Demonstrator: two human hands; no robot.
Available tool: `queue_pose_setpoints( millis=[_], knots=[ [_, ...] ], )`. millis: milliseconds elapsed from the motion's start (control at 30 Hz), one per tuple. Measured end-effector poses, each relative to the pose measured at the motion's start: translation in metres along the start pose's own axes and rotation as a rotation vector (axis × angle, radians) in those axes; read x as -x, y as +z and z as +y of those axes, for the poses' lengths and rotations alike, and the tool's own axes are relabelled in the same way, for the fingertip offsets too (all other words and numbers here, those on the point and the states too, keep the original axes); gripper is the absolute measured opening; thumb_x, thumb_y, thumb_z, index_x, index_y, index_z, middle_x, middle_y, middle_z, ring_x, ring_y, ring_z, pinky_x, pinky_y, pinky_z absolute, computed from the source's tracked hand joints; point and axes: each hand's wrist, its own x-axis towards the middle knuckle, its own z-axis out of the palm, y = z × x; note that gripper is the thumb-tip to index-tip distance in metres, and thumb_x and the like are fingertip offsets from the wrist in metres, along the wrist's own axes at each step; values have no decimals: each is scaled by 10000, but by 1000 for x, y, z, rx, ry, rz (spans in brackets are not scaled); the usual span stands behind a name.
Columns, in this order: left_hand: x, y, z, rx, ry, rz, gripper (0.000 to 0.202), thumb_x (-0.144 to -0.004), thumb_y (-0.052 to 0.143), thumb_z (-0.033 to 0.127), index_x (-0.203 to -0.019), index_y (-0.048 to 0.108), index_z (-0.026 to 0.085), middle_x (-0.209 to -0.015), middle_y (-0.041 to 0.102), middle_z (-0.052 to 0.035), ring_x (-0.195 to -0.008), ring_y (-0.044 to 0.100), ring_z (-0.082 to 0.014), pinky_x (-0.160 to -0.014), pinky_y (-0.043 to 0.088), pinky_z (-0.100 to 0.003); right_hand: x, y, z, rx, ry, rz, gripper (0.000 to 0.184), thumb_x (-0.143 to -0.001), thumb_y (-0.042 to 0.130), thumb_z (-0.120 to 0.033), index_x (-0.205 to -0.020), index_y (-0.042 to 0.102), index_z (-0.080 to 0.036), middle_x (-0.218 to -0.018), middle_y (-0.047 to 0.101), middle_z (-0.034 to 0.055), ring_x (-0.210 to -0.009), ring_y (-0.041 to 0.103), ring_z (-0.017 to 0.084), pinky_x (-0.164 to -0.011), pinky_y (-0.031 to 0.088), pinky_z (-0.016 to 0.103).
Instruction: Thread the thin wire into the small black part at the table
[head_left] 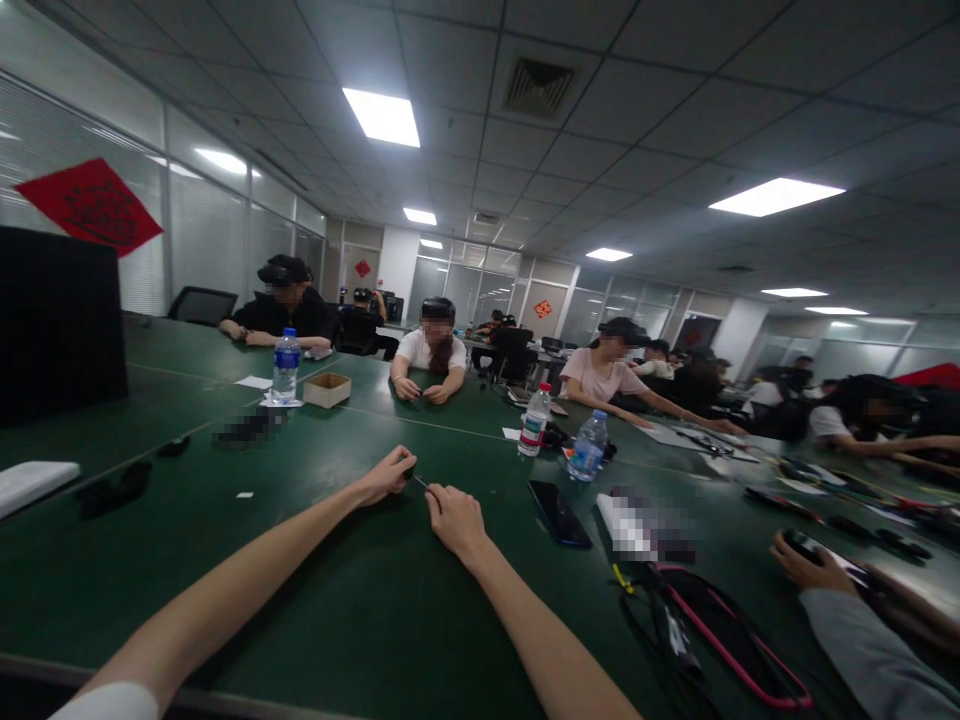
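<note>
Over the middle of the green table point(330, 590), my left hand point(388, 474) has its fingers pinched on a small dark object point(409, 473), mostly hidden by them. Just to the right and a little nearer, my right hand point(456, 516) is closed, palm down, round a thin dark rod point(421, 483). The rod's tip points up and left, toward the small object. Whether the two touch is too small to tell, and so is the kind of either one.
Right of my hands lie a phone point(559, 513), a red-edged black pouch point(731, 630) and two water bottles, one red-capped point(534, 425), one blue-capped point(588, 447). Another bottle point(286, 368) and a small box point(327, 389) stand farther left. A co-worker's hand point(814, 562) holds a device at right.
</note>
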Motion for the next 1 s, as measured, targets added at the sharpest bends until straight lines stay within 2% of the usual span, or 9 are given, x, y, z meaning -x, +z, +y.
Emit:
queue_pose_setpoints(
  millis=[500, 633, 767, 867, 1000],
  knots=[
    [-10, -8, -15, 94, 38, 43, 407, -739, 630, 541, -850, 388, 233, -508, 342, 117, -357, 226, -25, -404, 104, -160, -2, 6, -3, -12, 27, 7, 404, -977, 239, -432, -1124, 574, -259, -967, 657, 69, -797, 634, 168, -685, 457, 261],
    [-13, -12, -18, 171, 46, 114, 387, -734, 642, 509, -815, 381, 234, -488, 320, 117, -351, 228, -32, -394, 101, -156, -7, 6, -1, -16, 123, -8, 408, -979, 246, -417, -1138, 579, -243, -980, 663, 90, -840, 640, 189, -730, 465, 296],
    [-11, -14, -18, 211, 32, 127, 370, -737, 630, 500, -800, 379, 236, -474, 267, 125, -344, 209, -36, -388, 111, -153, -11, 2, 15, -32, 231, -31, 405, -984, 251, -383, -1150, 580, -215, -966, 670, 101, -848, 643, 192, -733, 473, 306],
    [-6, -10, -15, 152, 32, 109, 357, -749, 608, 513, -808, 393, 234, -478, 258, 122, -347, 209, -37, -384, 117, -150, -6, -2, 26, -35, 170, -32, 401, -985, 254, -395, -1144, 584, -232, -969, 669, 81, -848, 637, 174, -734, 470, 285],
    [0, -1, -12, -16, 40, 84, 359, -770, 557, 552, -858, 411, 237, -489, 277, 114, -354, 233, -45, -377, 121, -148, 0, -4, 24, -19, -37, -54, 390, -976, 275, -435, -1128, 591, -264, -981, 662, 45, -843, 623, 149, -736, 457, 250]
  ],
)
